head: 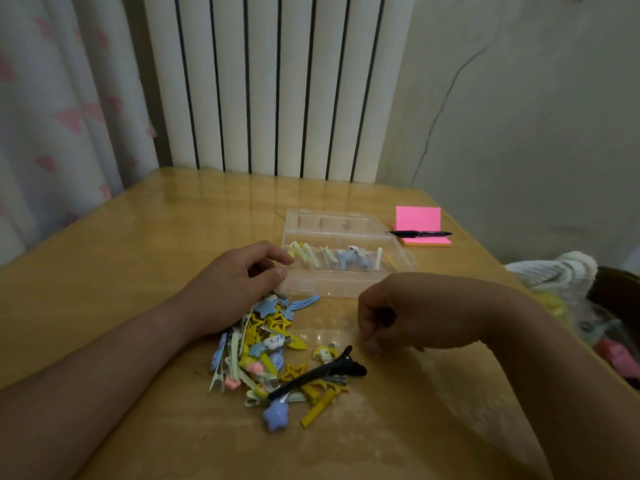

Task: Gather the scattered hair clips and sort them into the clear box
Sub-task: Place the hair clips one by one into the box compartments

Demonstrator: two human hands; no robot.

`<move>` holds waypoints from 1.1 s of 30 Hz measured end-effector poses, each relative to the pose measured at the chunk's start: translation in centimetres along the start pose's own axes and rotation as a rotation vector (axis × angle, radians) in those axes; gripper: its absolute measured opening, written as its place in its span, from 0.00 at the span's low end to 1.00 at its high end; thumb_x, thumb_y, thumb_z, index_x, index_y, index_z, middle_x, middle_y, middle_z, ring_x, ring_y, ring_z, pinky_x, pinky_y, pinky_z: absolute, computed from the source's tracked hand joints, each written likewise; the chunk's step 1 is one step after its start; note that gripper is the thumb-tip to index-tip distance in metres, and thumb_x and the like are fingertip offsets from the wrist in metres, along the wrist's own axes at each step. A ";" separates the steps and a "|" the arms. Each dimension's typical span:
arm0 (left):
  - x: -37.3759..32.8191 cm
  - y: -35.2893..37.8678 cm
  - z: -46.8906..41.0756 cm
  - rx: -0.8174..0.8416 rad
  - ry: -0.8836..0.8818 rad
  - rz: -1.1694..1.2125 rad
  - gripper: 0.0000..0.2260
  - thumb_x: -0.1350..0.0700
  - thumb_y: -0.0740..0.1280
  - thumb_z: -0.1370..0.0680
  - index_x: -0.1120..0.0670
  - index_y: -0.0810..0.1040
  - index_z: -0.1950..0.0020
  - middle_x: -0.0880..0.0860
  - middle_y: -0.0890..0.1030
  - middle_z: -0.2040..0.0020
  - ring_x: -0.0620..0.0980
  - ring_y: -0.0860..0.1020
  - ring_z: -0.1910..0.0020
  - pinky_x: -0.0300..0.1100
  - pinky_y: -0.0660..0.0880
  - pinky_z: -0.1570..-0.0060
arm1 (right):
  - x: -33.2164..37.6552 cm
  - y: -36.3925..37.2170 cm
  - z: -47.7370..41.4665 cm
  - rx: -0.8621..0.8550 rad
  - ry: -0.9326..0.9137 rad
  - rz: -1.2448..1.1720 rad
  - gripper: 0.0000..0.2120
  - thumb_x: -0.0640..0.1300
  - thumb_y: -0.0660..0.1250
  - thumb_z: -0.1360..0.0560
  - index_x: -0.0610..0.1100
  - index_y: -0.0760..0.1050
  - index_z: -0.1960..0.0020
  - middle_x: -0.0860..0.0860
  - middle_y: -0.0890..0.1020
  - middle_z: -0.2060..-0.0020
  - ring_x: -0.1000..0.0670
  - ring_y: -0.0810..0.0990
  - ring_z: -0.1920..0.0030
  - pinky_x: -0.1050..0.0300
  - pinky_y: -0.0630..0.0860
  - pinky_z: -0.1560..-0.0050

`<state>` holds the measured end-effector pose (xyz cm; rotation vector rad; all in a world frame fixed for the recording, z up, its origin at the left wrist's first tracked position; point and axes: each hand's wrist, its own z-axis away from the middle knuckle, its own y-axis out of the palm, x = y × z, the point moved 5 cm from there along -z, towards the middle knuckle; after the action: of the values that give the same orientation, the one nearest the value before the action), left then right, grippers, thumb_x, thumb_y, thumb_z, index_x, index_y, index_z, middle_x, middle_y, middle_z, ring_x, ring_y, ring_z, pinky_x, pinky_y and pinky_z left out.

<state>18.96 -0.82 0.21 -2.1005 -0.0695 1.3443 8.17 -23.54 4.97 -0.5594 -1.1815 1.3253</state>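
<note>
Clear plastic compartment box [339,284] sits lid-open mid-tabletop, toward right edge; pale yellow and blue clips fill its middle row. Heap of yellow, blue and pink plastic hair clips [266,351] lies nearer front edge, long black metal-sprung clip [322,372] across it. Left hand [239,282] loosely curled, thumb at box's near-left corner. Right hand [391,313] curled tight, fingertips [372,344] down on glossy wooden tabletop [138,271]; any clip pinched, cannot tell. Pink sticky-note pad [417,220] with black pen [420,233] near far right corner.

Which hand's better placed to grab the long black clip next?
Right, likely. The right hand hangs just beside the black clip; the left hand sits by the clear box, beyond the pile.
</note>
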 end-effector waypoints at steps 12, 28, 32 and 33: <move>0.1 0.1 -0.1 0.013 0.021 0.024 0.06 0.50 0.67 0.15 0.41 0.82 0.40 0.53 0.83 0.54 0.50 0.78 0.62 0.36 0.72 0.62 | -5.4 -7.3 -3.1 -0.826 0.168 -0.312 0.02 0.43 0.74 0.21 0.49 0.83 0.49 0.54 0.84 0.57 0.55 0.82 0.56 0.63 0.72 0.60; 0.1 0.1 -0.2 0.010 -0.001 0.034 0.07 0.52 0.68 0.15 0.43 0.83 0.40 0.52 0.84 0.54 0.50 0.81 0.57 0.36 0.74 0.59 | -8.2 -6.4 -5.1 -0.987 0.262 -0.215 0.10 0.47 0.70 0.18 0.45 0.87 0.43 0.51 0.88 0.48 0.53 0.82 0.51 0.57 0.74 0.51; 0.0 0.1 0.0 0.017 -0.005 0.024 0.07 0.52 0.68 0.15 0.43 0.83 0.39 0.53 0.84 0.53 0.53 0.81 0.54 0.40 0.76 0.57 | -5.2 -5.3 -2.8 -1.157 0.109 -0.338 0.08 0.46 0.69 0.18 0.47 0.86 0.44 0.57 0.85 0.55 0.59 0.81 0.54 0.64 0.75 0.54; -0.1 0.1 0.0 0.018 -0.004 0.021 0.07 0.52 0.68 0.15 0.43 0.83 0.39 0.53 0.84 0.52 0.53 0.82 0.54 0.42 0.77 0.55 | -4.2 -4.9 -2.3 -1.172 0.064 -0.340 0.07 0.46 0.69 0.18 0.48 0.86 0.45 0.58 0.85 0.56 0.60 0.81 0.54 0.67 0.74 0.55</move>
<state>18.87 -0.95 0.28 -2.0888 -0.0375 1.3568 13.06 -27.94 6.99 -1.1349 -1.8475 0.2091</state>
